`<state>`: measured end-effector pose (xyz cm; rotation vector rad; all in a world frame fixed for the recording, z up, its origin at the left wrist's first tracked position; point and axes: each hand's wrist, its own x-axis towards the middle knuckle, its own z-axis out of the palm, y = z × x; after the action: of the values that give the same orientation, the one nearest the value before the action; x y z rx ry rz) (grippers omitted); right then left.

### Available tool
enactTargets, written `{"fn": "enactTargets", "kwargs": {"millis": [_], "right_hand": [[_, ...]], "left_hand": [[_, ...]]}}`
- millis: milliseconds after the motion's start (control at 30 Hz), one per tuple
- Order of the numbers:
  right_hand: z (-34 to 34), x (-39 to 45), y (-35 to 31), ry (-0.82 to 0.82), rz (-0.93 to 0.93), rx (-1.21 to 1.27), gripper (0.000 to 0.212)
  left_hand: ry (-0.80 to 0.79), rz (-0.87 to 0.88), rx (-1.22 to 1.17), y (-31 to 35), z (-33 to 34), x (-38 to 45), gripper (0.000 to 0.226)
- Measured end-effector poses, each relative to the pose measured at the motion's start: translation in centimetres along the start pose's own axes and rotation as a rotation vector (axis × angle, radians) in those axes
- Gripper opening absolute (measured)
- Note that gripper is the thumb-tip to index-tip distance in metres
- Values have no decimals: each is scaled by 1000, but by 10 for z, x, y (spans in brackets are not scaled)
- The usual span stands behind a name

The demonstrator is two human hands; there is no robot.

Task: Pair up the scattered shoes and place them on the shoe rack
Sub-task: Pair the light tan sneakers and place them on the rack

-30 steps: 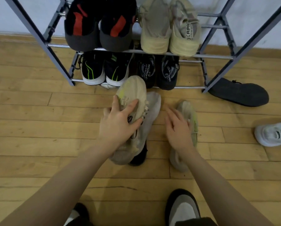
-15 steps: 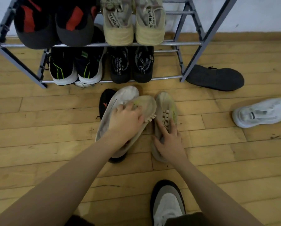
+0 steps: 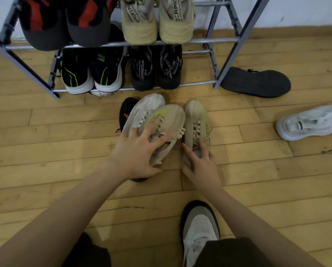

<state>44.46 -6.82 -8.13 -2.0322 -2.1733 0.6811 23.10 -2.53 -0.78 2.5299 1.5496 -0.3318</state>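
L hand [image 3: 136, 151] spread wide over beige lace-up sneaker w/ yellow-green streak [image 3: 167, 130], fingers curled round its upper; shoe tilted across off-white sneaker [image 3: 142, 112] + black shoe w/ red mark [image 3: 127, 112] on wood plank floor [image 3: 45, 151]. R hand [image 3: 198, 164] grips heel end of matching beige sneaker [image 3: 197, 122] just beside. Grey metal shoe rack [image 3: 215, 40] behind, 4 pairs on it. Black sole-up shoe [image 3: 257, 82] + white sneaker [image 3: 311, 122] off to R.

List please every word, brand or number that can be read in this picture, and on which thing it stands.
"SCAPA", cut off by the fold: strap of the right beige shoe on the upper shelf.
"PFIORENG", partly legible: strap of the dark shoe on the lower shelf.
Strap of its dark neighbour: blurred.
Badge on the white shoe on the floor: too small.
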Motion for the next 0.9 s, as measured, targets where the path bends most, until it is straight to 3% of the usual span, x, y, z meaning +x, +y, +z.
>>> {"fn": "enactTargets", "kwargs": {"millis": [233, 367, 533, 700, 900], "right_hand": [[-16, 0, 4, 267, 65, 143, 48], [-27, 13, 28, 277, 160, 131, 44], [-20, 14, 56, 126, 200, -40, 50], [-12, 7, 62, 122, 205, -125, 64], [-10, 6, 64, 165, 141, -58, 63]], "left_hand": [[216, -69, -312, 18, -4, 2, 61], [294, -111, -374, 42, -7, 36, 55], [229, -67, -374, 66, 6, 79, 56], [60, -20, -285, 76, 43, 90, 57], [149, 30, -191, 75, 62, 82, 62]]}}
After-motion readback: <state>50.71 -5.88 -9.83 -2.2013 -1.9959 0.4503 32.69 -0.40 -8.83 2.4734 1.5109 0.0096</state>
